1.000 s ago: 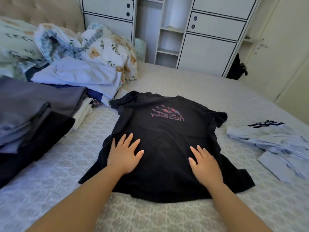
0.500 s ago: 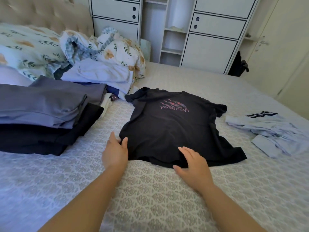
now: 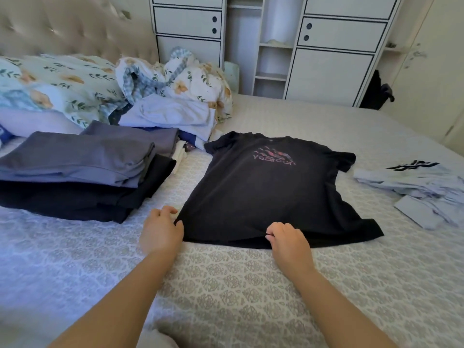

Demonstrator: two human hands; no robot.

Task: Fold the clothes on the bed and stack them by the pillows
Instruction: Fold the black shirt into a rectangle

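Black short-sleeved cotton T-shirt (image 3: 271, 192) with a pink chest print, spread flat in the middle of the grey patterned bedspread (image 3: 226, 292), left hand (image 3: 160, 231) pinching its near-left hem corner, right hand (image 3: 288, 241) with fingers curled gripping the near hem, folded grey and black stack (image 3: 80, 172) to the left.

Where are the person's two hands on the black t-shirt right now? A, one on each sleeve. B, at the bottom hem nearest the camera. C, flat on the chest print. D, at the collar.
B: the left hand and right hand both sit at the near hem of the black t-shirt, fingers curled on its edge, well short of the print, sleeves and collar.
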